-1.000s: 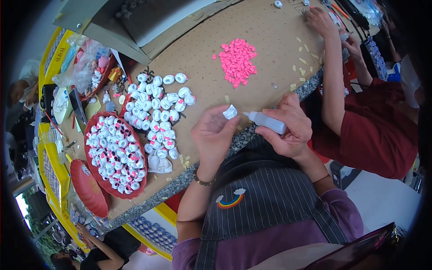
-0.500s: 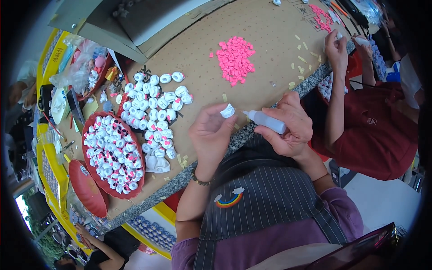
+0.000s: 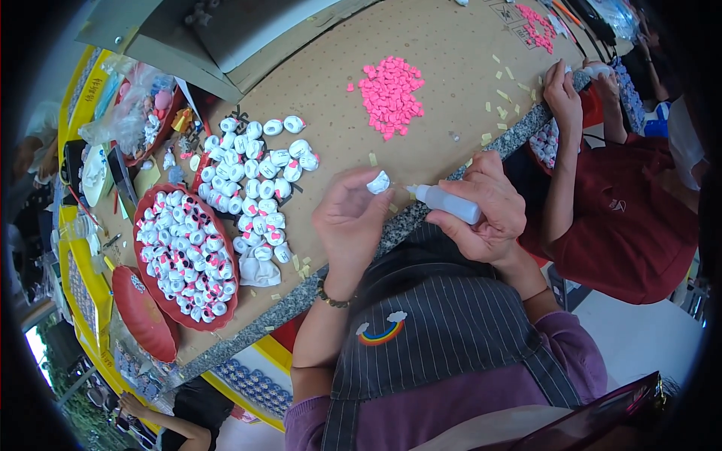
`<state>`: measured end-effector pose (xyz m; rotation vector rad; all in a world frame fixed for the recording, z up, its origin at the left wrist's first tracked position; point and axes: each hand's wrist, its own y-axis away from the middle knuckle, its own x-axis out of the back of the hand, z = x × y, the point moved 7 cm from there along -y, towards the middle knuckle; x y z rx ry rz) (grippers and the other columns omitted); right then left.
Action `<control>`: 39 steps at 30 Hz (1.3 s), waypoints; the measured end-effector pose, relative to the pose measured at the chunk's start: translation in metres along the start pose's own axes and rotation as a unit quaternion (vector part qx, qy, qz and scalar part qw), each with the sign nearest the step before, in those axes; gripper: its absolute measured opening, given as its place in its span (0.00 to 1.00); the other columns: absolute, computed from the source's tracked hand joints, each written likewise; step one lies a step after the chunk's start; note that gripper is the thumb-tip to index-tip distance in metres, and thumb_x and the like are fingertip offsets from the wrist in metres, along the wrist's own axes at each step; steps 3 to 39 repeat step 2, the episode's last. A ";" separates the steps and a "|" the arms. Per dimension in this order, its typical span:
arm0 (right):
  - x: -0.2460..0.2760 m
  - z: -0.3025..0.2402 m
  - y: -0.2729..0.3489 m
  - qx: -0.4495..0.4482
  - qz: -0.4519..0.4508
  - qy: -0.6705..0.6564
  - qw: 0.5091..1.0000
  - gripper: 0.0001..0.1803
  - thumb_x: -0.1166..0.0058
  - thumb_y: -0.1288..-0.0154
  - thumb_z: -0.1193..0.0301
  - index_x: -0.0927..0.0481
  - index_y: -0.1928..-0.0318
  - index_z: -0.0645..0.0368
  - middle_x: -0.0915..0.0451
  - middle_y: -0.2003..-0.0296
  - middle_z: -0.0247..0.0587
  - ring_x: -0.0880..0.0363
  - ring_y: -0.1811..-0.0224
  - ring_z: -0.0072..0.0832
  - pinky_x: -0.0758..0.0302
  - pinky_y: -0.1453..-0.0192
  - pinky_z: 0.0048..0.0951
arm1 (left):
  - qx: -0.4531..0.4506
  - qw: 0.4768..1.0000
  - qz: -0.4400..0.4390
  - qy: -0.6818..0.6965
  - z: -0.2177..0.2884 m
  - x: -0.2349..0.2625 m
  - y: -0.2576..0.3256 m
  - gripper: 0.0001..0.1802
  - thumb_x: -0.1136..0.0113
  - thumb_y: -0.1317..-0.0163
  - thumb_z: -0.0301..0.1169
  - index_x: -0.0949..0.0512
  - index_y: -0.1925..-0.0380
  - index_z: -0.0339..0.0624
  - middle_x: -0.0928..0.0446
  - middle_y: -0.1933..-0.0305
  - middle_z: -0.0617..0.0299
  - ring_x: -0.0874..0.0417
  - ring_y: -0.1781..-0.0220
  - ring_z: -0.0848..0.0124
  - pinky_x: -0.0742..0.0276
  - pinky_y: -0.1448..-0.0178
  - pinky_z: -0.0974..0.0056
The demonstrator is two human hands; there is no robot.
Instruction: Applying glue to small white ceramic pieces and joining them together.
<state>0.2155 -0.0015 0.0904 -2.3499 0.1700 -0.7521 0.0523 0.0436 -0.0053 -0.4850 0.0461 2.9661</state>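
Note:
Between the thumb and fingers of my left hand (image 3: pixel 347 214) is a small white cat-head figure (image 3: pixel 378 183). My right hand (image 3: pixel 487 207) is closed round a translucent squeeze bottle (image 3: pixel 450 204), tilted sideways. Its thin nozzle points left at the white piece, with a slight gap between them. A heap of small pink pieces (image 3: pixel 391 98) lies on the brown table covering beyond my hands. To the left of my left hand stand rows of white heads (image 3: pixel 259 188), several with pink parts on them.
A red scalloped bowl (image 3: pixel 144 279) full of white figures stands at the left, beside an empty red dish (image 3: pixel 143 312). A grey metal box (image 3: pixel 162 56) rises at the back. Pale strips (image 3: pixel 502 96) lie scattered near the granite edge. At the right works a person in dark red (image 3: pixel 624 218).
My hands hold almost the same pose. The white piece is turned slightly, and the bottle has shifted a little to the right. The table scene has slid slightly left in view.

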 end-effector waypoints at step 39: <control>-0.001 0.000 0.000 0.001 -0.004 0.000 1.000 0.20 0.27 0.55 0.68 0.18 0.63 0.66 0.27 0.81 0.40 0.33 0.74 0.32 0.36 0.64 0.32 | -0.004 1.000 -0.005 -0.002 -0.001 0.000 0.000 0.16 0.39 0.46 0.10 0.24 0.56 0.28 0.22 0.55 0.56 0.20 0.54 0.73 0.20 0.48 0.70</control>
